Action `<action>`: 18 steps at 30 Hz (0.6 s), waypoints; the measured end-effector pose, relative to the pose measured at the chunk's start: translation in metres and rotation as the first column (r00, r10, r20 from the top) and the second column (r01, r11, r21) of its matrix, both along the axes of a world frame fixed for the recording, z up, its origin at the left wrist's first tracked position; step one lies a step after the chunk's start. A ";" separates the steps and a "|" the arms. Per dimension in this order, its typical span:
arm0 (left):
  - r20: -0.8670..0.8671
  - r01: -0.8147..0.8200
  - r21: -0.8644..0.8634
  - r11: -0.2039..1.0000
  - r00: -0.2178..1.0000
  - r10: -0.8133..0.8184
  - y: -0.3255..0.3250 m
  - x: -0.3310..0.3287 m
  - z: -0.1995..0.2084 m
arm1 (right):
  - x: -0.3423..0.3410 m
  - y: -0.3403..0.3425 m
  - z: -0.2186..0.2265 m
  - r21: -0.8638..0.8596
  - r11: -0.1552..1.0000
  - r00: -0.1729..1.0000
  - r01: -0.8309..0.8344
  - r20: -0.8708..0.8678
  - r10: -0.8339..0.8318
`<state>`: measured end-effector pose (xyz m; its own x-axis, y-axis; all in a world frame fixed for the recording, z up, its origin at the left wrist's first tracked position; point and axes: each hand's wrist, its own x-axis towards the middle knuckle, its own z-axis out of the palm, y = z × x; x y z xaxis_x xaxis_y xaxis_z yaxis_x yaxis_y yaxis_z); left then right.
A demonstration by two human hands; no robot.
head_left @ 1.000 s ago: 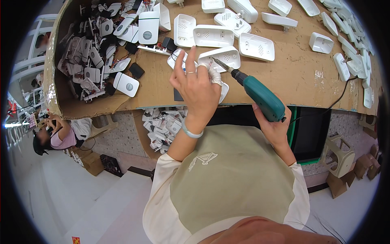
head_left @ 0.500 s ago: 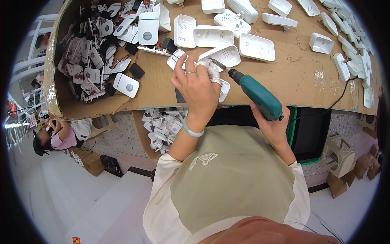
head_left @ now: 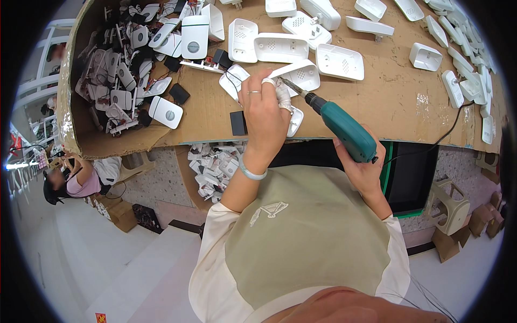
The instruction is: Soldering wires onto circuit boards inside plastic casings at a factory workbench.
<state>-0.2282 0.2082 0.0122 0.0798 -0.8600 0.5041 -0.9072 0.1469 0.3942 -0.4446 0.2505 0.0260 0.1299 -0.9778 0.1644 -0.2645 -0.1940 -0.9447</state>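
In my right hand (head_left: 362,161) is a teal electric screwdriver (head_left: 347,129), its handle gripped and its bit pointing up and left. The bit's tip ends beside the taped fingertips of my left hand (head_left: 265,118). Those fingers are bent together, with white wrap on the thumb and a finger; what they pinch, if anything, is too small to make out. Under and beside this hand lies a white plastic housing (head_left: 295,121), partly hidden. A white cover with a black wire (head_left: 232,82) sits just beyond the fingers, and a black rectangular block (head_left: 238,124) lies left of the wrist.
A cardboard box (head_left: 69,107) at left holds many white covers with wires and black blocks. Open white shells (head_left: 339,62) are spread over the cardboard-topped table (head_left: 388,102), with more piled at far right. Below the edge is a bin of white parts (head_left: 212,169). Another person (head_left: 81,180) sits far left.
My left hand's raised fingers have drawn in toward the bit, uncovering more of the black block and the wired cover. The screwdriver has shifted very slightly right and down.
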 end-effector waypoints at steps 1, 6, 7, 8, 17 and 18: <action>0.002 -0.006 0.010 1.000 1.000 0.006 0.000 0.000 0.000 | 0.000 0.000 -0.002 -0.005 1.000 1.000 -0.003 0.012 0.003; 0.016 -0.027 0.006 1.000 0.999 0.027 0.000 -0.001 0.000 | 0.000 -0.002 -0.002 -0.013 1.000 1.000 -0.020 -0.020 0.020; 0.017 -0.034 0.001 0.999 0.999 0.034 0.000 -0.002 -0.001 | 0.000 -0.002 -0.002 -0.025 0.999 0.999 -0.024 -0.029 0.023; 0.017 -0.034 0.001 0.999 0.999 0.034 0.000 -0.002 -0.001 | 0.001 -0.002 -0.002 -0.037 0.999 0.999 -0.027 -0.037 0.025; 0.023 -0.034 0.019 0.999 0.999 0.034 0.000 -0.001 0.000 | 0.002 -0.003 -0.003 -0.028 0.999 0.999 -0.042 -0.020 0.042; 0.002 -0.010 0.069 0.998 1.000 0.010 0.001 0.000 0.000 | 0.002 -0.004 -0.004 -0.028 0.999 0.999 -0.041 -0.019 0.041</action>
<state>-0.2286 0.2092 0.0124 0.0877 -0.8920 0.4435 -0.9090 0.1105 0.4018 -0.4425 0.2466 0.0223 0.1729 -0.9667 0.1889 -0.2736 -0.2314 -0.9336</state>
